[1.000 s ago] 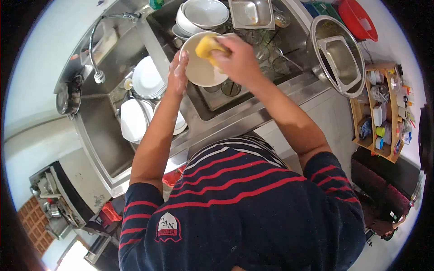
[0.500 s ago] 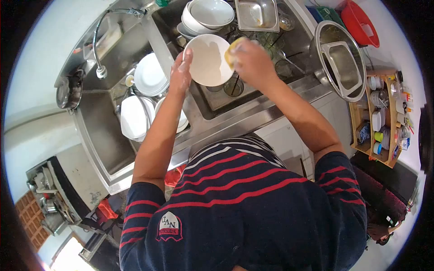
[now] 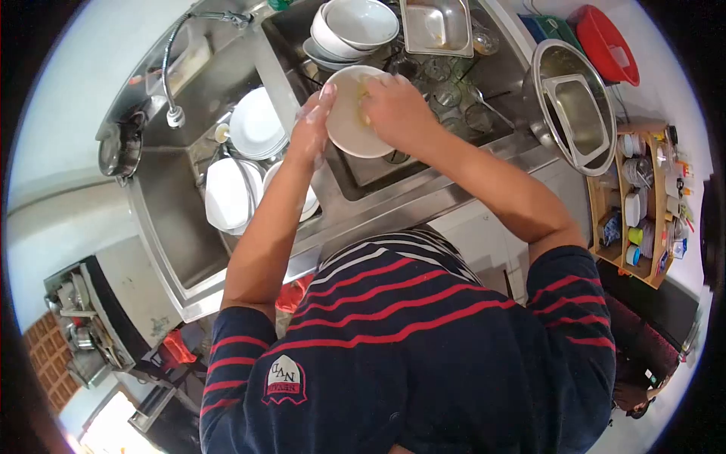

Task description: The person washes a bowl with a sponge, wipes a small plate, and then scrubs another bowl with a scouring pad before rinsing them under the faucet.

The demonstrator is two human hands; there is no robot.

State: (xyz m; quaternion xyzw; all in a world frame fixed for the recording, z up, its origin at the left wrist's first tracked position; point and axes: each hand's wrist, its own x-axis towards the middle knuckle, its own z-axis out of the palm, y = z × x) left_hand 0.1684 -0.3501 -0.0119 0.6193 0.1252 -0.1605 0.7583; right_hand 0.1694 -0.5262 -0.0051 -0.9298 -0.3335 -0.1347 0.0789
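Note:
A white bowl (image 3: 350,139) is tilted with its inside toward me over the right-hand sink basin. My left hand (image 3: 310,130) grips its left rim, thumb on the edge, with foam on the skin. My right hand (image 3: 393,110) reaches inside the bowl, its fingers closed on a yellow sponge (image 3: 364,92) that is mostly hidden behind them. Just beyond the bowl are stacked white bowls (image 3: 355,24) and a steel pan (image 3: 437,29). Several glasses (image 3: 446,94) and a piece of cutlery (image 3: 488,106) lie in the basin to the right.
The left basin (image 3: 162,204) holds stacked white plates (image 3: 255,125) and dishes (image 3: 227,195). A hose faucet (image 3: 174,113) hangs over it. At the right stand a large steel bowl (image 3: 541,125) with a rectangular pan (image 3: 578,113) in it, a red basin (image 3: 605,41) and a wooden shelf (image 3: 646,204).
My right hand has moved left with the sponge, from the bowl's right rim to its inside. The bowl has shifted slightly down and right in view, and the view itself has shifted a little.

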